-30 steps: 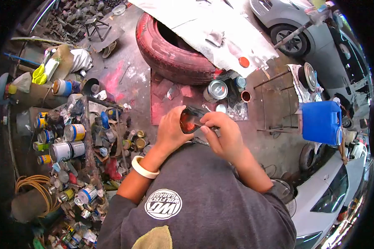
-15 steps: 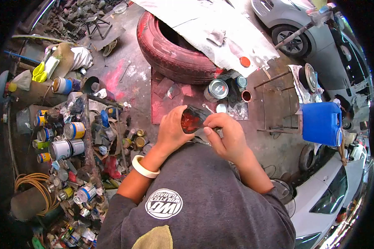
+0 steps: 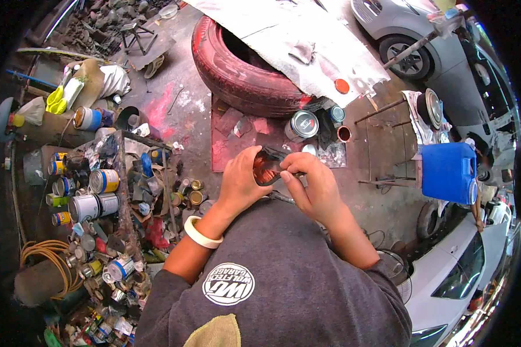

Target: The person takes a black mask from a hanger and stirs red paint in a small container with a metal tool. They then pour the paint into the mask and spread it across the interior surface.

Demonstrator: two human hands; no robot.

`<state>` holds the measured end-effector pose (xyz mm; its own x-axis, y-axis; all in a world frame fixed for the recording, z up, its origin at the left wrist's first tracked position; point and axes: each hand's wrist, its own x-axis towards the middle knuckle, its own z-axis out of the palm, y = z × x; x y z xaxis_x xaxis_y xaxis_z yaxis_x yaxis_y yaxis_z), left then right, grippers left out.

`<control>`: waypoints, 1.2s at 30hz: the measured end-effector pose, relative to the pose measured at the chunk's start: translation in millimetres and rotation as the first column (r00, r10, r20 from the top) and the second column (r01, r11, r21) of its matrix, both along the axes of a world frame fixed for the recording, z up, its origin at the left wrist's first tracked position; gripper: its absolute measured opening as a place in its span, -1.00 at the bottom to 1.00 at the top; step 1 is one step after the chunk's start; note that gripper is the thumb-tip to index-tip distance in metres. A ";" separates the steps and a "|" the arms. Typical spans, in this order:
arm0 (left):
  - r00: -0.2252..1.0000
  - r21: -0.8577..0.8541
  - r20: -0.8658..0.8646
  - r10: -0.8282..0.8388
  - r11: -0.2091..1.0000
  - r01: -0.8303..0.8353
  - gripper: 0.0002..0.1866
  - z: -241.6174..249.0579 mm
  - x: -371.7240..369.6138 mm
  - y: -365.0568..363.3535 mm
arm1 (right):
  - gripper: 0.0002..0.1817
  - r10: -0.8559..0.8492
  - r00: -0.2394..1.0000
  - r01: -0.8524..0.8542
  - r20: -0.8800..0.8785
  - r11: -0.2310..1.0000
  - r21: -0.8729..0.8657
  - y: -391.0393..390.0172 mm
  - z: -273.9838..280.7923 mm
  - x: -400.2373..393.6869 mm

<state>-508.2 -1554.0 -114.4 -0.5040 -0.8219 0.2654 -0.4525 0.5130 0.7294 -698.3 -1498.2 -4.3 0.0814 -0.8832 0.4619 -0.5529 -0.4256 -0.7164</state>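
Note:
My left hand is wrapped around a small dark cup with red, wet-looking material inside, close in front of my chest. The cup's mouth is tipped toward me. At its right side, my right hand pinches a thin dark stirring tool, whose exact kind I cannot make out; one end reaches toward the cup. Just beyond my hands, a lidded paint can, a smaller can and an open reddish-brown pot stand on a red-stained board.
Past the board lies a red-dusted tire, partly under a white sheet bearing a red lid. Paint cans crowd a rack on the left. A blue jerrycan and parked cars are on the right.
My right hand has shifted slightly left and the thin tool with it. The cup has turned a little, showing its red inside differently. My left hand stays in place.

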 end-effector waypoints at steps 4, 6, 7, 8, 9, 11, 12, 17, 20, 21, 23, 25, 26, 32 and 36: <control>1.000 0.010 -0.006 -0.006 1.000 0.006 0.04 -0.6 1.2 0.2 | -0.72 -0.001 1.000 0.001 -0.005 1.000 -0.009 0.5 1.6 0.0; 1.000 0.016 -0.021 -0.009 1.000 0.009 0.05 -3.2 2.2 0.2 | -0.72 0.003 1.000 -0.003 -0.004 1.000 -0.012 0.8 2.1 0.3; 1.000 0.007 -0.022 -0.008 1.000 0.008 0.05 -2.8 2.1 0.3 | -0.72 0.005 1.000 -0.005 -0.003 1.000 -0.015 0.4 1.7 0.5; 1.000 -0.001 -0.022 -0.007 1.000 0.007 0.05 -1.8 2.0 0.3 | -0.72 0.006 1.000 -0.006 -0.002 1.000 -0.018 0.0 1.3 0.5; 1.000 -0.010 -0.023 -0.006 1.000 0.005 0.05 -0.9 2.1 0.1 | -0.72 0.008 1.000 -0.008 -0.003 1.000 -0.017 -0.1 0.9 0.4; 1.000 -0.012 -0.010 -0.003 1.000 0.003 0.05 0.4 2.7 0.4 | -0.72 0.011 1.000 -0.011 -0.006 1.000 -0.014 0.2 0.2 0.3; 1.000 -0.012 -0.005 -0.002 1.000 0.002 0.05 1.2 2.6 0.5 | -0.72 0.012 1.000 -0.012 -0.004 1.000 -0.009 0.3 1.1 0.4; 1.000 -0.024 0.003 0.010 1.000 -0.010 0.05 3.9 2.0 0.0 | -0.73 0.018 1.000 -0.018 -0.019 0.999 0.030 4.8 6.2 -0.8; 1.000 -0.016 0.002 0.010 1.000 -0.010 0.04 2.8 2.4 0.4 | -0.74 0.006 1.000 -0.005 0.012 1.000 -0.029 4.5 5.8 0.6; 1.000 -0.007 0.001 0.007 1.000 -0.007 0.04 2.5 2.0 0.7 | -0.73 0.014 1.000 -0.014 0.006 1.000 -0.028 3.7 5.4 0.5; 1.000 -0.004 0.014 0.010 1.000 -0.010 0.04 3.5 1.2 0.4 | -0.73 0.032 0.999 -0.032 -0.005 0.999 -0.025 0.5 3.6 0.2; 1.000 -0.001 0.014 0.009 1.000 -0.009 0.05 2.9 1.7 0.1 | -0.73 0.020 1.000 -0.020 -0.016 1.000 0.006 3.6 2.4 -0.5; 1.000 0.000 0.007 0.003 1.000 -0.003 0.05 1.2 1.8 0.1 | -0.73 0.015 1.000 -0.014 -0.022 1.000 0.022 4.8 2.2 -0.9; 1.000 -0.006 0.003 0.001 1.000 -0.001 0.05 2.9 0.4 0.3 | -0.73 0.023 0.999 -0.023 -0.038 1.000 0.006 2.2 3.3 -1.3; 1.000 0.023 0.000 -0.009 1.000 0.009 0.05 -0.2 1.1 0.4 | -0.73 0.017 0.999 -0.017 -0.045 1.000 -0.005 2.6 4.2 -1.2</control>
<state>-507.1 -1553.6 -114.6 -0.5118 -0.8230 0.2465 -0.4477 0.5004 0.7410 -699.5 -1495.6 -0.2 0.1169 -0.8791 0.4621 -0.5774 -0.4388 -0.6885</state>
